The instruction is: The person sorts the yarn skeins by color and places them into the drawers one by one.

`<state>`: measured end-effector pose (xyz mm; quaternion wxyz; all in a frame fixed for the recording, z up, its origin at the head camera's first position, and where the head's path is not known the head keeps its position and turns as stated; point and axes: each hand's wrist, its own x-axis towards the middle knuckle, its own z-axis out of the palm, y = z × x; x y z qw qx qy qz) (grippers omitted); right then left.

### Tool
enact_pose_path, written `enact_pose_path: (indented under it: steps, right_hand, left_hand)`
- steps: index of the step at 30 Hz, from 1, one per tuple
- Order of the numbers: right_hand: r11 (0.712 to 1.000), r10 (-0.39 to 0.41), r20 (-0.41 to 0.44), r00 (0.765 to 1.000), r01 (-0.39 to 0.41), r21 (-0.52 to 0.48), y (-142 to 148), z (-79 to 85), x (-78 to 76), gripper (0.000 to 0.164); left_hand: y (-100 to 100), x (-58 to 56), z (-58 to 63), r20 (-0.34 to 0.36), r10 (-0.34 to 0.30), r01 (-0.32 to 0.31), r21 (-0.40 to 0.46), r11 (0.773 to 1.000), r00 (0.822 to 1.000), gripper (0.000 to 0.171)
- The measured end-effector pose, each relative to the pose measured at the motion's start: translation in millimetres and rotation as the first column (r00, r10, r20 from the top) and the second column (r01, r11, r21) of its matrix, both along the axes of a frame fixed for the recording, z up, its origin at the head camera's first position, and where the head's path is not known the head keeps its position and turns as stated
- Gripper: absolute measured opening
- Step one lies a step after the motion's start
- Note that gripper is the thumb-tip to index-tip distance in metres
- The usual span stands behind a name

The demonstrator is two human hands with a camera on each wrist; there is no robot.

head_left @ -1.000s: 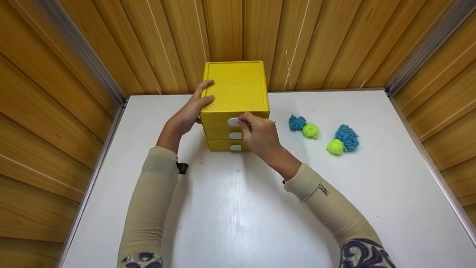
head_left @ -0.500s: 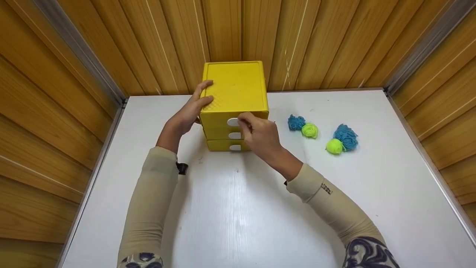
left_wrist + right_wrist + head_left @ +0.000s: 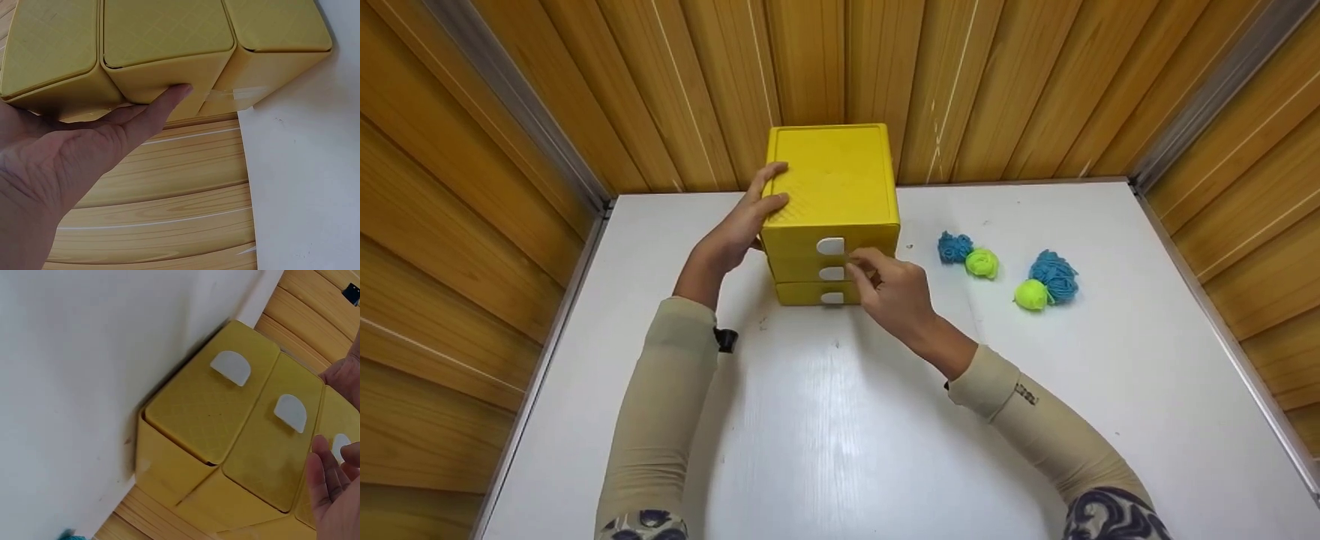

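A yellow drawer unit (image 3: 832, 176) stands against the back wall, its three stacked drawers pushed in. White tab handles mark the fronts: a top tab (image 3: 830, 246), a middle tab (image 3: 831, 274) and a bottom tab (image 3: 832, 298). My left hand (image 3: 731, 232) rests along the unit's left side, with two fingertips over its top edge. In the left wrist view a straight finger (image 3: 160, 109) presses the side wall. My right hand (image 3: 896, 296) hovers before the drawer fronts, right of the tabs, fingers loosely bent and holding nothing. In the right wrist view its fingertips are near the top drawer's tab (image 3: 341, 447).
Right of the unit lie a small blue yarn bundle (image 3: 955, 247) and a lime yarn ball (image 3: 982, 263). Farther right sit a larger blue yarn bundle (image 3: 1054, 276) and another lime ball (image 3: 1031, 295). Wood-patterned panels (image 3: 660, 97) surround the white table (image 3: 810, 450).
My right hand has let go of the top drawer's tab and moved slightly down and right. My left hand stays on the unit's side. The drawers look unmoved.
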<state>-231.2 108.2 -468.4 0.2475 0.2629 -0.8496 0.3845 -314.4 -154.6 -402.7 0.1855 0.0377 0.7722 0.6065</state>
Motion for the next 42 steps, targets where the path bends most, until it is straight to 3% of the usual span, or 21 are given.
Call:
enact_pose_path:
  steps: [15, 32, 42]
  right_hand:
    - [0.998, -0.068, 0.125, 0.99, 0.064, 0.029, 0.8, -20.9, -9.6, 0.012]
    - [1.0, -0.024, 0.203, 0.979, 0.024, 0.003, -11.5, -26.7, -12.0, 0.012]
    - [1.0, -0.022, 0.202, 0.979, 0.021, 0.003, -13.1, -27.0, -14.0, 0.012]
  left_hand:
    - [1.7, 0.4, -3.3, 0.001, -0.013, 0.013, -0.02, 1.0, 1.0, 0.057]
    - [0.8, -0.2, -1.7, 0.002, -0.002, 0.002, -0.02, 1.0, 1.0, 0.056]
    - [1.9, -0.2, -0.6, -0.004, 0.007, -0.007, -0.003, 1.0, 1.0, 0.057]
